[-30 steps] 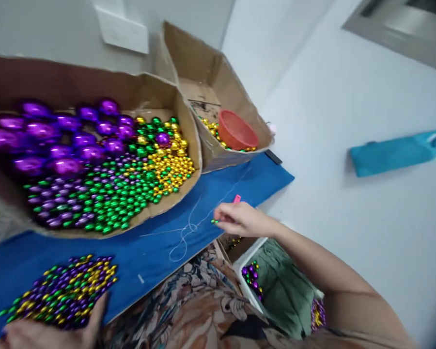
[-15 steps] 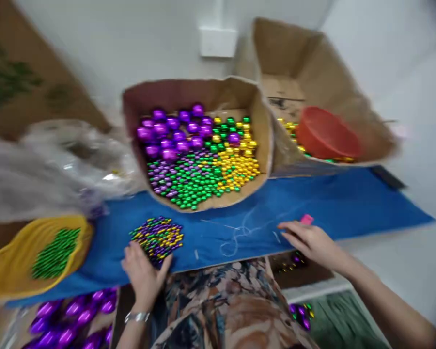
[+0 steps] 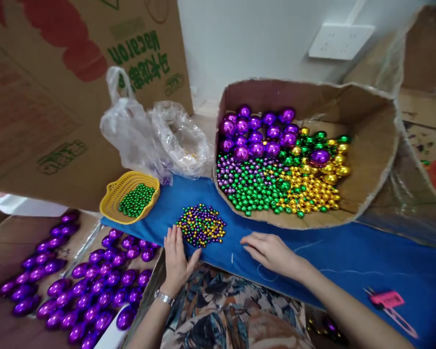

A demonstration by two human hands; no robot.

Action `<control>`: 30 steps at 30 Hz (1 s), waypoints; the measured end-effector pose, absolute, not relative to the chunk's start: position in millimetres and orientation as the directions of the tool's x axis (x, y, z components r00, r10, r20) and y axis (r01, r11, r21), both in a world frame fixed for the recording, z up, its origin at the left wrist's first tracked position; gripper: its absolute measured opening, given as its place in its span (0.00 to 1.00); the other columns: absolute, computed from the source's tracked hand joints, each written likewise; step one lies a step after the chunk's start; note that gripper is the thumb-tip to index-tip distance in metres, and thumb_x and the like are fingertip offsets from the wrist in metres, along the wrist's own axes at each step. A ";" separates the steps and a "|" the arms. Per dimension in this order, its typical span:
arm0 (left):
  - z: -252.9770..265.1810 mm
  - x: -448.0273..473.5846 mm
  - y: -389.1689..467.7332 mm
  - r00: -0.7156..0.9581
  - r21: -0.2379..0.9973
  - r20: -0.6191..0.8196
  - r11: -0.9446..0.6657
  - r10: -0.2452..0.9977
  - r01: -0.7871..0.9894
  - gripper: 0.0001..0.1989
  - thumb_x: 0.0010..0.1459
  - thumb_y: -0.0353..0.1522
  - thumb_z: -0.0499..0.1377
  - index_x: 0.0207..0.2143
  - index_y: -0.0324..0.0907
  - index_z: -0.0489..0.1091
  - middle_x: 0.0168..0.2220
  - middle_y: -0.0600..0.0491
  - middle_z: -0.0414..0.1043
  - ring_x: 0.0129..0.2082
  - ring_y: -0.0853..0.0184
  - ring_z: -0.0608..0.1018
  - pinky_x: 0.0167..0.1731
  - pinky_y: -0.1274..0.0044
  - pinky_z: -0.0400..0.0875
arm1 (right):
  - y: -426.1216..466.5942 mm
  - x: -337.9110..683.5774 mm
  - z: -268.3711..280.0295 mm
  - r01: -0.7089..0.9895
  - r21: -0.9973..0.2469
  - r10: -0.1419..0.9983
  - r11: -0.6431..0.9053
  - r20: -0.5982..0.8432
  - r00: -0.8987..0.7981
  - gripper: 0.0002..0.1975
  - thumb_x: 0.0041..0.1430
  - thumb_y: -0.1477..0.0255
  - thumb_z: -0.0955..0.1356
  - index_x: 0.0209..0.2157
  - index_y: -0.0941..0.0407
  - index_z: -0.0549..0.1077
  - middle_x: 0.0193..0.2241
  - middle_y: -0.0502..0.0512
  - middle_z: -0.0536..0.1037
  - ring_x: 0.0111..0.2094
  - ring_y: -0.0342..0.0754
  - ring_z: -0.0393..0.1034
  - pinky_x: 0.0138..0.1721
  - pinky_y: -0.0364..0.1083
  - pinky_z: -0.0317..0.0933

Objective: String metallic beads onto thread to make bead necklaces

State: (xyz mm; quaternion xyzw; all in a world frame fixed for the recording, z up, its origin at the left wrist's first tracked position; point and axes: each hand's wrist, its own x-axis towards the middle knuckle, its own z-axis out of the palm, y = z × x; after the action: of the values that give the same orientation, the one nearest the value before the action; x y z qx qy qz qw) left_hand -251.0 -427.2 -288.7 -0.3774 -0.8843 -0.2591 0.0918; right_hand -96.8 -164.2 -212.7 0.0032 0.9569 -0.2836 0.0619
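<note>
My left hand (image 3: 179,259) lies flat with the thumb spread, its fingertips at the left edge of a pile of small purple, green and gold beads (image 3: 201,225) on the blue cloth (image 3: 294,286). To the right of the pile, my right hand (image 3: 271,252) hovers low over the cloth. Its fingers reach left, with a small gap between index finger and thumb; nothing shows in them. A thin clear thread (image 3: 267,275) loops out from under that hand and trails right. A small white strip (image 3: 232,258) lies between the hands.
Behind the pile stands a cardboard box (image 3: 370,194) of large and small beads. A yellow basket (image 3: 111,213) of green beads sits left, near plastic bags (image 3: 131,131). Large purple balls (image 3: 94,286) fill a lower box. Pink-handled thread snips (image 3: 388,299) lie right.
The view has swung left. My right hand has moved left over the cloth, away from the pink snips and closer to the bead pile. My left hand stays at the pile.
</note>
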 end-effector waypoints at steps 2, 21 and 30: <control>-271.3 -270.7 -428.0 -0.693 0.406 0.417 0.561 0.588 0.721 0.32 0.61 0.36 0.55 0.64 0.40 0.47 0.63 0.39 0.52 0.64 0.53 0.57 0.60 0.60 0.57 | -169.1 -104.4 -220.1 0.016 -0.542 -0.047 0.840 -0.103 -0.994 0.14 0.68 0.68 0.58 0.46 0.54 0.72 0.37 0.56 0.77 0.38 0.49 0.73 0.39 0.45 0.64; -246.2 -492.7 -436.1 -0.791 0.204 -0.280 0.839 0.543 0.504 0.21 0.52 0.36 0.56 0.47 0.36 0.65 0.45 0.40 0.67 0.44 0.54 0.73 0.48 0.67 0.63 | -181.9 -106.1 -240.0 0.024 -0.598 -0.065 0.801 -0.127 -0.990 0.15 0.68 0.69 0.56 0.46 0.52 0.71 0.36 0.55 0.76 0.38 0.48 0.73 0.38 0.45 0.64; -239.5 -496.6 -427.7 -0.775 0.495 -0.270 0.773 0.571 0.397 0.06 0.42 0.29 0.57 0.26 0.41 0.69 0.30 0.51 0.68 0.34 0.61 0.71 0.41 0.72 0.64 | -178.3 -101.0 -240.1 0.020 -0.578 -0.038 0.816 -0.087 -0.996 0.15 0.69 0.69 0.57 0.45 0.54 0.72 0.35 0.56 0.76 0.36 0.47 0.72 0.38 0.44 0.64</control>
State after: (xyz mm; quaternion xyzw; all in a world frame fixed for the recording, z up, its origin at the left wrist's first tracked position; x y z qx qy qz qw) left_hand -496.6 -427.7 -239.5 -0.2636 -0.9184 -0.2098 -0.2072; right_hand -101.0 -178.3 -240.1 -0.0047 0.9517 -0.3033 0.0470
